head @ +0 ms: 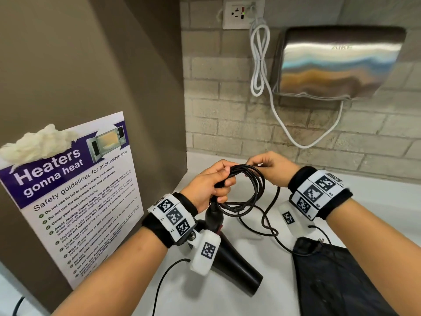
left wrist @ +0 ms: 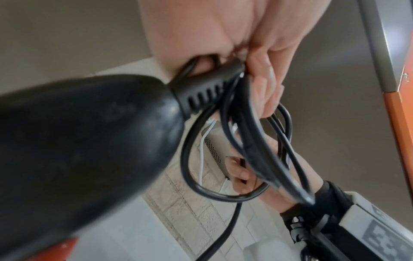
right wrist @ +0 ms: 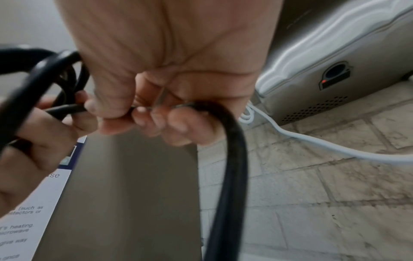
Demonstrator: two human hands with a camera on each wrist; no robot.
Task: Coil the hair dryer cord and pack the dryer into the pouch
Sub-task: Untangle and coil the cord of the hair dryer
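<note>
The black hair dryer hangs nozzle-down over the white counter, dangling from its cord below my left wrist. My left hand grips several loops of the black cord beside the dryer's strain relief. Just right of it, my right hand pinches the cord between curled fingers. The loose rest of the cord trails down across the counter toward the black pouch at the lower right. The plug lies at the pouch's top edge.
A steel hand dryer is mounted on the brick wall, its white cable looped from a wall socket. A brown panel with a microwave safety poster stands at the left. White counter stretches to the right.
</note>
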